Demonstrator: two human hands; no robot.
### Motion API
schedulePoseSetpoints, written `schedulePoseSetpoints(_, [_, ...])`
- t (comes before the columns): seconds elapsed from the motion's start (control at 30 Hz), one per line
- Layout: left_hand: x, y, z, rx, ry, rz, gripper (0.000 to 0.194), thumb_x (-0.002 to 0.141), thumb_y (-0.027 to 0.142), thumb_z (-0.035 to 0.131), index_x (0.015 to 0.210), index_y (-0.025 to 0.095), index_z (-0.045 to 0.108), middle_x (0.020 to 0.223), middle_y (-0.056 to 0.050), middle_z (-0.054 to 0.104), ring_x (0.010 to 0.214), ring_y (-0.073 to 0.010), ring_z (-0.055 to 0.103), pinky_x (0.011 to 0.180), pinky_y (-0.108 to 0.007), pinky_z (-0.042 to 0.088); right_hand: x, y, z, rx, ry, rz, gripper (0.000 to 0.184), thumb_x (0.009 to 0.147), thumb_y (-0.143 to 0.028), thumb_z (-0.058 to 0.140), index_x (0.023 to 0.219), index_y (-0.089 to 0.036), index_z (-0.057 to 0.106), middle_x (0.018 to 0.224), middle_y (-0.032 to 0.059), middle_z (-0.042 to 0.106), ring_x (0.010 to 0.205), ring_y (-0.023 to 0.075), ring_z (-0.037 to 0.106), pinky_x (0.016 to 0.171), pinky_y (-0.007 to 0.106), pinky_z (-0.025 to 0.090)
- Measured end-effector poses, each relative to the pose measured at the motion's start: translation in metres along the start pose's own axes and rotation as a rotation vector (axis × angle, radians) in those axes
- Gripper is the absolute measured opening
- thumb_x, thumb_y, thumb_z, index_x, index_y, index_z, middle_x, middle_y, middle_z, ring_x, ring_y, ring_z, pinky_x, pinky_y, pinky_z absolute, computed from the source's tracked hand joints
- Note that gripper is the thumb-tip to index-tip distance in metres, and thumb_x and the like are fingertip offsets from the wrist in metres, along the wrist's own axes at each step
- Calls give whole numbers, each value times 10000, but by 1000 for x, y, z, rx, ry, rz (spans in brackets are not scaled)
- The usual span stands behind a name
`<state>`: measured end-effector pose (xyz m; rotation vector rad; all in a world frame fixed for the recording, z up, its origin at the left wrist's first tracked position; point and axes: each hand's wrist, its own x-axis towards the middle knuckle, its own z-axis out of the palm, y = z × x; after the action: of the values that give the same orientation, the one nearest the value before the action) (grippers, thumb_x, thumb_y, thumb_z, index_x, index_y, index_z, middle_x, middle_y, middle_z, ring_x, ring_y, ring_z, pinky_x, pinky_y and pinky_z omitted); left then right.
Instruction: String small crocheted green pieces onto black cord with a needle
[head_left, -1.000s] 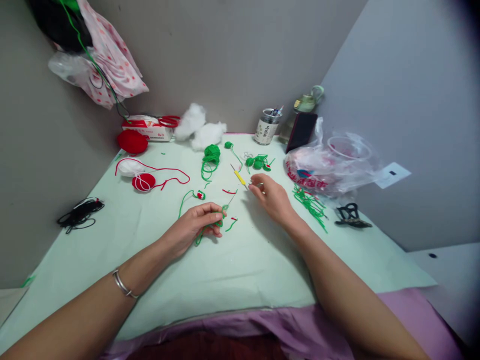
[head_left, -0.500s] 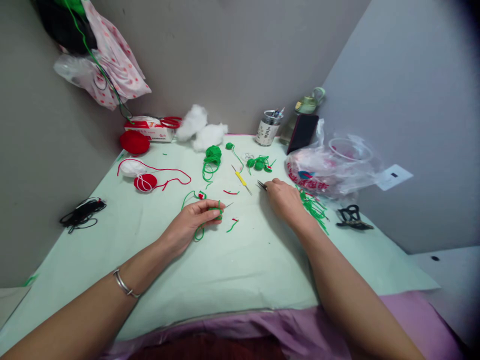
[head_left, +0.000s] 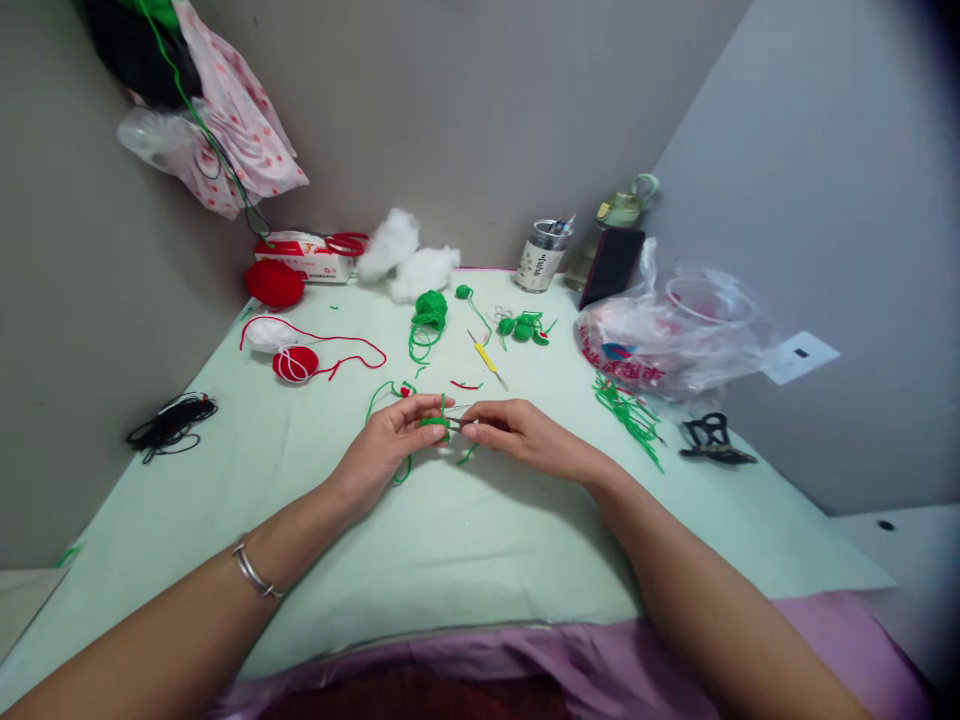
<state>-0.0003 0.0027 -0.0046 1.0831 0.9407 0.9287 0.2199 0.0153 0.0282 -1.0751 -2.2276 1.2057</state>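
My left hand (head_left: pixel 396 430) pinches a small green crochet piece (head_left: pixel 433 424) between thumb and fingers. A strand of green yarn stands up from it, and a loop hangs below the hand. My right hand (head_left: pixel 517 436) is closed on a small dark two-pronged tool (head_left: pixel 455 425), snips or tweezers; which one I cannot tell. Its prongs reach the green piece at my left fingertips. A thin needle (head_left: pixel 462 406) shows just above them. Behind my left hand lies a little red-and-green piece (head_left: pixel 406 390). A green yarn scrap (head_left: pixel 469 455) lies under my right hand.
A yellow-handled crochet hook (head_left: pixel 486 356), green yarn ball (head_left: pixel 430 310) and green crocheted pieces (head_left: pixel 523 327) lie beyond my hands. Red yarn (head_left: pixel 295 366) and black cord (head_left: pixel 171 425) are left. Green yarn scraps (head_left: pixel 628 420), a plastic bag (head_left: pixel 637 340) and a black claw clip (head_left: pixel 712 440) are right.
My right hand has moved left from beside the yarn scraps, bringing the dark two-pronged tool to the green piece. My left hand has stayed nearly in place, still holding that piece.
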Motion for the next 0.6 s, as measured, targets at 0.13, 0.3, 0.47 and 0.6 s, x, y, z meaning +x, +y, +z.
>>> schedulePoseSetpoints(0.13, [-1,0,1,17,-22,-2,385,755,276,786,1122,195,702,1034,-49,716,1008,-199,638,925,-333,495,1,-2,5,-21,19,-1,348,991,-439,471,860,-159,630,712,-19,480,654,117,381,611,237,317])
schedulePoseSetpoints(0.3, [-2,-4,1,69,-45,25,388,759,305,792,1120,195,701,1114,-72,723,1050,-221,645,947,-347,488,2,-3,8,-32,29,-4,371,1000,-429,455,792,-157,598,681,-27,440,635,110,363,596,234,295])
schedulePoseSetpoints(0.47, [-3,-2,3,67,-53,11,387,754,309,789,1115,192,712,1088,-75,733,1016,-220,654,928,-352,497,3,2,12,-14,47,-11,390,993,-443,459,752,-160,578,665,-28,412,632,110,351,581,230,290])
schedulePoseSetpoints(0.6, [-3,-1,3,94,-67,23,378,766,319,780,1121,206,718,1088,-69,727,1007,-215,647,917,-342,494,5,3,15,19,68,-1,398,982,-451,473,724,-163,570,645,-33,383,616,106,324,562,229,274])
